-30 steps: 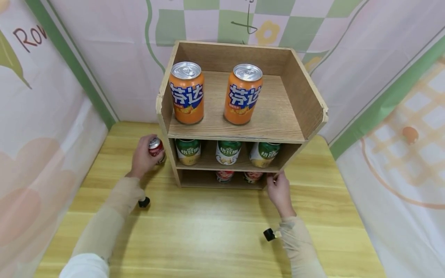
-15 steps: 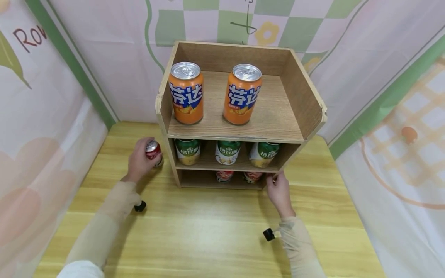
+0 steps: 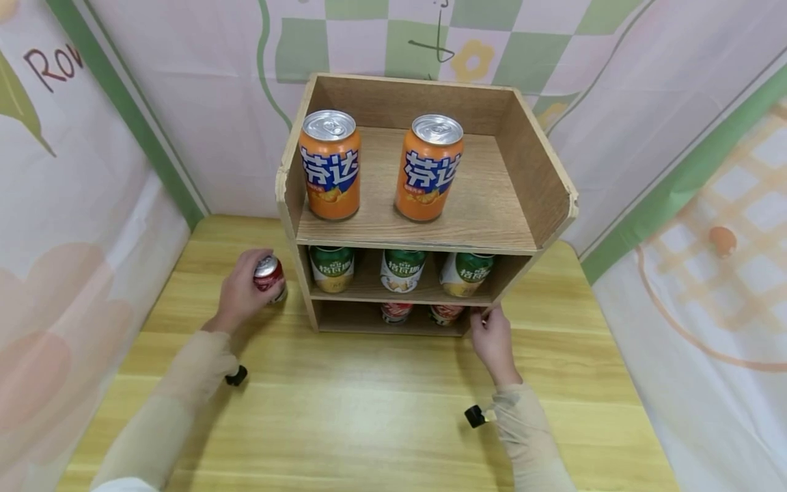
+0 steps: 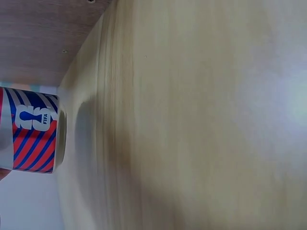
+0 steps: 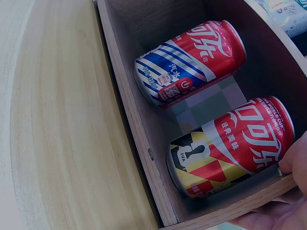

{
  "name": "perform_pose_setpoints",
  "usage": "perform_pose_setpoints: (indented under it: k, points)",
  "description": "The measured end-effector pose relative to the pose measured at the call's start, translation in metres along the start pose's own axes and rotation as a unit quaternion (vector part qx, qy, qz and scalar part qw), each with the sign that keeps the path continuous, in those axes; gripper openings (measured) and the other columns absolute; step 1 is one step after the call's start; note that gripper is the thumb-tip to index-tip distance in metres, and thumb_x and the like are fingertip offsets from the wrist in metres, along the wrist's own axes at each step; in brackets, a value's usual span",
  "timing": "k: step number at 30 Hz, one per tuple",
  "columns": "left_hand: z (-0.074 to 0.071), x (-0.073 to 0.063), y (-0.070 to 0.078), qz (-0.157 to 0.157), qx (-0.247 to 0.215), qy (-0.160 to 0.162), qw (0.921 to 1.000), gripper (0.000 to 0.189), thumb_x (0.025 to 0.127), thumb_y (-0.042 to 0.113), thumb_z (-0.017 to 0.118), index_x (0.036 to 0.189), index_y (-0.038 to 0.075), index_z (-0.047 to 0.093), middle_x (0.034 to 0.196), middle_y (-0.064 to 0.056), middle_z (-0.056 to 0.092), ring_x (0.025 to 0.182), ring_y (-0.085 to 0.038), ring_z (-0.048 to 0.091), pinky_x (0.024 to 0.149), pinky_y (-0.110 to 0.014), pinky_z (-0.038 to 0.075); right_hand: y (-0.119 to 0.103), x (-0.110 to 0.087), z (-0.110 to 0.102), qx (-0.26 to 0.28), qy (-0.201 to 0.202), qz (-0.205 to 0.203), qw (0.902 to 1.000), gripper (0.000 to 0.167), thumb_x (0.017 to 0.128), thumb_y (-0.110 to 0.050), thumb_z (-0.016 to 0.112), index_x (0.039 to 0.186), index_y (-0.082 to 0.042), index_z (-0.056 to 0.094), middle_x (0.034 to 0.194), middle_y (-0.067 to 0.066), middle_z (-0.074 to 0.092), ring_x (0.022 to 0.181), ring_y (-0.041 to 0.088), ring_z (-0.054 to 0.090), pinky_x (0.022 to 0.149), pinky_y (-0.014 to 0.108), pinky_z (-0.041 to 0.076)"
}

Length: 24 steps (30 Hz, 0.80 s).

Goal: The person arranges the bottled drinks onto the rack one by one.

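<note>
My left hand [image 3: 242, 290] grips a red cola can [image 3: 268, 275] to the left of the wooden shelf [image 3: 412, 244]. In the left wrist view the can [image 4: 36, 132] shows blue and red stripes and a FIFA logo, its base close over the table. At the shelf's lower right, my right hand [image 3: 494, 344] pinches the front edge of the side panel. The right wrist view has the thumb [image 5: 293, 160] inside and fingers outside. Two red cola cans [image 5: 204, 55] stand on the bottom level, the right one [image 5: 235, 148] beside that thumb.
Two orange soda cans, one at the left [image 3: 330, 167] and one mid-shelf [image 3: 429, 169], stand on top. Three green-topped cans [image 3: 402, 270] occupy the middle level. The wooden table [image 3: 363, 410] meets printed fabric walls [image 3: 203, 137] behind and at both sides.
My left hand has moved the red cola can slightly left and toward me, away from the shelf's side. My right hand stays on the shelf's edge.
</note>
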<state>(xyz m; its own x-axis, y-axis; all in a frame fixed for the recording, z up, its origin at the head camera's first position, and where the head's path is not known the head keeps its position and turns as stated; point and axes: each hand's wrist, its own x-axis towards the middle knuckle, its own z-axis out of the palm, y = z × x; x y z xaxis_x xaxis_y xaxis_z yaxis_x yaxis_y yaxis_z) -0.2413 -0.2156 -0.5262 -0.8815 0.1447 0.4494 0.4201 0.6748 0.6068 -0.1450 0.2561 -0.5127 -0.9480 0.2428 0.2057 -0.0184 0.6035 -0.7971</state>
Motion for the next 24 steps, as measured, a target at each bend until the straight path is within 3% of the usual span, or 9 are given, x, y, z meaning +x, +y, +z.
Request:
perform_pose_setpoints:
  k: [15, 19, 24]
  points:
    - [-0.02, -0.018, 0.01, 0.058, 0.017, -0.022, 0.9979, 0.066, 0.076, 0.014, 0.087, 0.133, 0.004, 0.056, 0.132, -0.022, 0.056, 0.109, -0.045, 0.062, 0.088, -0.065, 0.054, -0.001, 0.0, -0.003, 0.004, -0.025, 0.019, 0.9995, 0.03, 0.103, -0.003, 0.047, 0.13, 0.009, 0.049, 0.117, 0.033, 0.061, 0.104, 0.042, 0.062, 0.085, 0.055, 0.057]
    - [-0.021, -0.023, 0.012, 0.071, 0.024, -0.026, 0.9969, 0.066, 0.075, 0.019, 0.088, 0.132, 0.005, 0.058, 0.13, -0.022, 0.057, 0.107, -0.044, 0.062, 0.085, -0.064, 0.056, -0.001, 0.0, -0.003, 0.004, -0.026, 0.019, 0.9995, 0.03, 0.103, -0.004, 0.047, 0.13, 0.009, 0.048, 0.117, 0.033, 0.061, 0.103, 0.042, 0.062, 0.084, 0.055, 0.056]
    - [-0.019, -0.03, 0.016, 0.109, 0.018, -0.022, 0.9937, 0.065, 0.072, 0.022, 0.086, 0.129, 0.005, 0.06, 0.123, -0.021, 0.06, 0.101, -0.041, 0.065, 0.076, -0.06, 0.06, -0.002, 0.0, -0.002, 0.006, -0.022, 0.013, 0.9997, 0.03, 0.103, -0.003, 0.048, 0.13, 0.009, 0.049, 0.118, 0.033, 0.061, 0.106, 0.043, 0.062, 0.087, 0.056, 0.057]
